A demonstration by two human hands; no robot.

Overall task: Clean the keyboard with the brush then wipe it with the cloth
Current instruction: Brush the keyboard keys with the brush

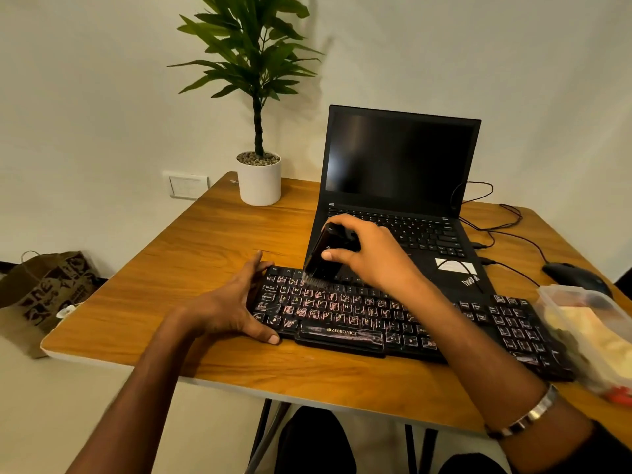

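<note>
A black keyboard with dusty, whitish-smeared keys lies across the wooden table, in front of an open laptop. My right hand grips a black brush, tilted, with its bristles touching the upper left rows of keys. My left hand rests against the keyboard's left end, thumb at the front corner and fingers at the back corner, holding it steady. No cloth can be made out for certain.
A black laptop stands open behind the keyboard, with cables and a black mouse to its right. A clear plastic container sits at the right edge. A potted plant stands at the back left. A paper bag is on the floor.
</note>
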